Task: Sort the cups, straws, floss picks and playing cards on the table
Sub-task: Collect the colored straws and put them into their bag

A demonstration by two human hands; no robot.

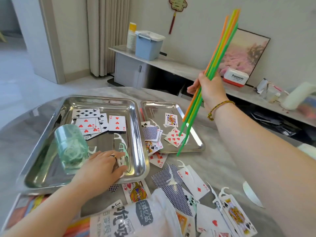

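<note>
My right hand grips a bundle of several green, yellow and orange straws, held up tilted above the small steel tray. That tray holds playing cards and a floss pick. My left hand reaches into the large steel tray, fingers on floss picks near its front right corner. The large tray also holds a green translucent cup lying on its side and several face-up cards. More cards and floss picks lie scattered on the table.
A white plastic bag with printed text lies at the table's near edge. A red straw sits between the trays. Behind the table, a low shelf carries a blue lidded box, stacked paper cups and a Panasonic box.
</note>
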